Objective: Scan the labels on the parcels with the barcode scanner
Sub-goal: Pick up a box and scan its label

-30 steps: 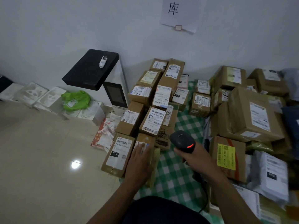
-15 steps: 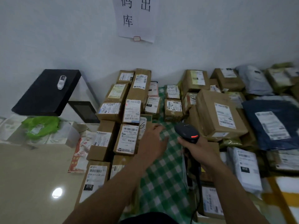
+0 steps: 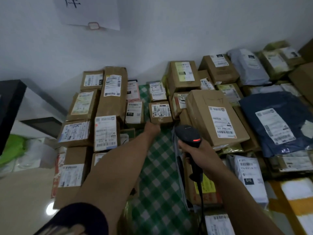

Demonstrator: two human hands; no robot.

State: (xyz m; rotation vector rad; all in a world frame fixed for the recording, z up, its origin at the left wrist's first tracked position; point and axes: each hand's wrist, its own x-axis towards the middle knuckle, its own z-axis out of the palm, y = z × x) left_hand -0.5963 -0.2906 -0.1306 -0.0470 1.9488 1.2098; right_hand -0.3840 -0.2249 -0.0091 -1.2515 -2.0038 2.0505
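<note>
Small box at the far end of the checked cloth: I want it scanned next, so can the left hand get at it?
Probably yes: the left hand reaches over the bare checked cloth right up to the small box, nothing between them. Whether it touches, I cannot tell.

A cloth [image 3: 157, 175] runs from 6 o'clock to 12 o'clock, with parcels packed along both sides. At its far end, at 12 o'clock, sits a small box [image 3: 160, 112], and the left hand [image 3: 152, 128] lies at that box's near edge. The right hand [image 3: 194, 150] holds the barcode scanner [image 3: 188, 135] at 1 o'clock, just before a large box [image 3: 215, 119] that rests on other parcels. A flat bag [image 3: 277, 122] lies beyond it at 3 o'clock. Stacked boxes [image 3: 105, 131] fill 9 to 11 o'clock, with a cabinet [image 3: 10, 106] further left. A paper sheet [image 3: 89, 12] hangs on the wall [image 3: 169, 31] at 11 o'clock.
</note>
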